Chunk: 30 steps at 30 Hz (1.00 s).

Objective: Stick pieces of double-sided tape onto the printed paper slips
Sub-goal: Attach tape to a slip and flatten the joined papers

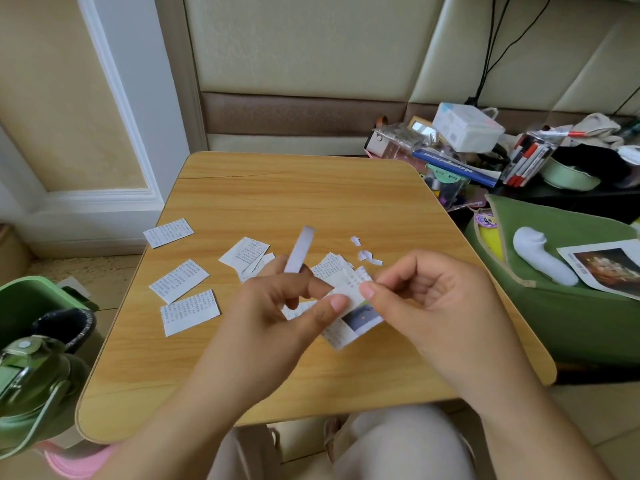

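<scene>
While pinching a featherlight, floppy paper slip (pixel 349 299) above mid-tabletop (pixel 311 188), left hand (pixel 273 306) also holds tape strip (pixel 300 251) at 12 o'clock; right hand (pixel 426 299) grips its edge. Best held by corners, away from adhesive.

A: Table (pixel 311 188), left part?
B: Four paper slips (pixel 179 280) lying flat, one far-left, two near-left, one toward the middle.
A: Middle?
B: Both hands above the table; left hand (pixel 277 306) and right hand (pixel 433 299) meet over a slip (pixel 349 317). A tape strip (pixel 300 251) stands up from the left hand.
A: Far of the right hand?
B: Small paper scraps (pixel 363 252) on the table.
A: Off the table?
B: Bin (pixel 65 327) at left; bag (pixel 571 306) at right, clutter (pixel 467 150) behind it.
</scene>
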{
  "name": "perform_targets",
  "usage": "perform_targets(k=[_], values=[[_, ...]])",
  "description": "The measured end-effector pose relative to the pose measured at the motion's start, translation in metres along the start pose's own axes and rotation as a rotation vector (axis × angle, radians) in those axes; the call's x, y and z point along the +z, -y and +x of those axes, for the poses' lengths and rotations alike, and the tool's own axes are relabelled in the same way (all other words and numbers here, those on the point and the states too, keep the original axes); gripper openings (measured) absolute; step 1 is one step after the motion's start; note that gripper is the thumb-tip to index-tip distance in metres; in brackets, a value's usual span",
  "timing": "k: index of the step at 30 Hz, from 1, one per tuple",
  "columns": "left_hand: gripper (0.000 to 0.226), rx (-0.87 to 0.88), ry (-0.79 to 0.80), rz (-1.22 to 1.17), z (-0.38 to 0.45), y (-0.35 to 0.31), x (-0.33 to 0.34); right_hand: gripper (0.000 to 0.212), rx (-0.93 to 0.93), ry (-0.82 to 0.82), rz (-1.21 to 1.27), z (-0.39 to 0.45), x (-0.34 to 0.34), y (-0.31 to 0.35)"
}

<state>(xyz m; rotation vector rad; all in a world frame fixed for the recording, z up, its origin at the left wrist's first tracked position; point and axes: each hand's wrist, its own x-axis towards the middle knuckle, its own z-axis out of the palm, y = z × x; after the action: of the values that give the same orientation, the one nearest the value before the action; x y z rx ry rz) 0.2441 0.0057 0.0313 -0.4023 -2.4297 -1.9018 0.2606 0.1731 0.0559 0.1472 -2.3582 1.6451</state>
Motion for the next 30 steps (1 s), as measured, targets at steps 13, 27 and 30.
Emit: perform_targets(k=[13,27,30], values=[[0.029,-0.109,-0.073,-0.616,-0.014,0.007,0.024,0.006,0.098,-0.182,0.365,-0.013,0.019,-0.006],[0.024,-0.095,-0.097,-0.519,-0.006,-0.003,0.016,0.012,0.079,-0.074,0.214,-0.013,0.014,-0.005],[0.021,-0.114,-0.125,-0.51,-0.007,-0.003,0.016,0.012,0.051,-0.071,0.183,-0.014,0.016,-0.005]])
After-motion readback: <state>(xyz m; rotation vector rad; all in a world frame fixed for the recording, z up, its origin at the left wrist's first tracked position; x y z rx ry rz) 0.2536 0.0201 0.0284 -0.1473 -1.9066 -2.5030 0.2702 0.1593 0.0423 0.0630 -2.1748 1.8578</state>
